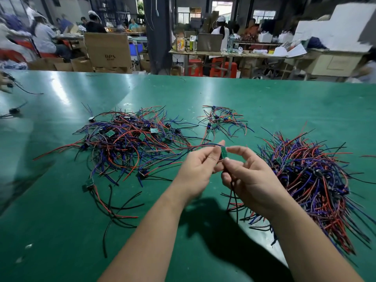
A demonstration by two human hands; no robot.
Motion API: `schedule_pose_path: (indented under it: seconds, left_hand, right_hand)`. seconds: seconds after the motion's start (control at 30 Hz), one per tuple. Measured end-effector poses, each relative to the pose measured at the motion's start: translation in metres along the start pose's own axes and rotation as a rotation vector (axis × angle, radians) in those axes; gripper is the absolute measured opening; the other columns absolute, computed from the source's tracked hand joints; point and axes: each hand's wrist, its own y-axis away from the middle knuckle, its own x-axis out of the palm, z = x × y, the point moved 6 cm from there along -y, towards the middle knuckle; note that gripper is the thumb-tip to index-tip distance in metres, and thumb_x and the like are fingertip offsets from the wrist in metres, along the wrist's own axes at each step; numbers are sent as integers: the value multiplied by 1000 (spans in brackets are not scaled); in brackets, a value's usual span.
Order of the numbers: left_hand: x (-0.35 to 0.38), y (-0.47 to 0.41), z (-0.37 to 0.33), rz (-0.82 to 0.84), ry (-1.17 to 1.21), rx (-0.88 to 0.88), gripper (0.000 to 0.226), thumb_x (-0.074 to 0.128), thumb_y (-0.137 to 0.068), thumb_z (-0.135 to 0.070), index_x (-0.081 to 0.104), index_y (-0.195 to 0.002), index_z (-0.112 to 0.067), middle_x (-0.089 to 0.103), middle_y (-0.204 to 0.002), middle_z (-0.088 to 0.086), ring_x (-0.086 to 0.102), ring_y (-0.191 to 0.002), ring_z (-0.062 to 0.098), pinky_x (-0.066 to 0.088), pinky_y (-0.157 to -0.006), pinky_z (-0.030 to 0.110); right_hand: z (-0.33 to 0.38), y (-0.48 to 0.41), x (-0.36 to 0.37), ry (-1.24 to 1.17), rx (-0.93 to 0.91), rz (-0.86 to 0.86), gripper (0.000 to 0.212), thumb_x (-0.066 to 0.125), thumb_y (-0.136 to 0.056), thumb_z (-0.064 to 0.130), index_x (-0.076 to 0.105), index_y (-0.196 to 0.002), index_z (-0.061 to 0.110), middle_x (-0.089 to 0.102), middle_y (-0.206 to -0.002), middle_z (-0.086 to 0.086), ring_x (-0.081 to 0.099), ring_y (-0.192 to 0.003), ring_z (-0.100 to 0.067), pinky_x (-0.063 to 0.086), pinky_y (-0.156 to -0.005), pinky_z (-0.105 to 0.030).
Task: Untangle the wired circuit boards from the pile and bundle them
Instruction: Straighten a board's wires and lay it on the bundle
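Observation:
A small green circuit board [223, 152] is held up over the table between both hands. My left hand [198, 166] pinches its left side, and my right hand [247, 177] pinches its right side with thumb and forefinger. Its blue and red wires trail left toward a tangled pile [130, 143] of red, blue and black wires with green boards. Black wires hang below my right hand. A dense gathered heap of wired boards [309, 180] lies to the right of my right hand.
A small wire cluster [221, 120] lies behind my hands. One loose wired board [89, 183] sits at the near left. All rests on a green table [264, 102]. Beyond its far edge stand cardboard boxes [107, 49], workbenches and seated people.

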Motion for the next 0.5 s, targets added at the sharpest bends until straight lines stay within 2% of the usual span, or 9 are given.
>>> schedule_pose_path:
  seconds: [0.07,0.13,0.2,0.3,0.4,0.47,0.5]
  left_hand:
    - [-3,-1,2,-41,76,-4,28,48,-91,-35,68,-106,-22,69,-103,-10,65,-81,11,55,-72,21]
    - [-8,-1,2,-109,103,5,19,56,-85,-36,72,-91,-28,72,-86,-8,61,-71,5,54,-68,21]
    - [-13,-2,6,-169,206,-31,13,65,-80,-29,75,-86,-23,72,-75,-4,62,-68,6,55,-68,24]
    - [-17,-4,11,-179,322,-63,19,71,-72,-24,75,-84,-9,71,-73,2,64,-64,8,58,-68,26]
    - [-20,-4,14,-181,69,-45,39,77,-74,-19,67,-109,-4,67,-67,-3,61,-61,6,56,-66,24]
    - [-19,-4,17,-125,-183,-46,59,84,-68,-20,61,-122,-14,61,-64,-5,55,-60,9,51,-66,25]
    - [-18,-4,18,-103,-331,-28,65,86,-67,-16,60,-126,-15,62,-67,-5,56,-62,11,49,-69,24]
  right_hand:
    - [-5,0,0,39,50,18,28,60,-74,6,49,-100,8,64,-67,-17,49,-46,-14,45,-47,-18]
    - [-8,1,-2,91,97,25,27,62,-72,8,51,-97,7,65,-68,-18,50,-45,-14,46,-47,-19]
    - [-7,1,-6,183,113,17,27,65,-70,12,56,-95,6,67,-71,-15,55,-47,-15,48,-49,-19]
    - [-1,0,-15,310,40,-57,26,65,-70,26,68,-90,9,69,-79,-7,64,-62,-15,48,-57,-19]
    - [4,-2,-20,359,-38,-129,41,71,-63,43,74,-93,15,68,-80,0,58,-69,-11,41,-63,-23]
    - [2,-3,-18,412,-37,-74,50,82,-57,46,74,-100,21,68,-81,0,57,-70,-10,40,-65,-25]
    - [-1,-3,-18,472,-30,-35,50,86,-57,43,74,-102,23,70,-84,-4,60,-73,-13,44,-69,-28]
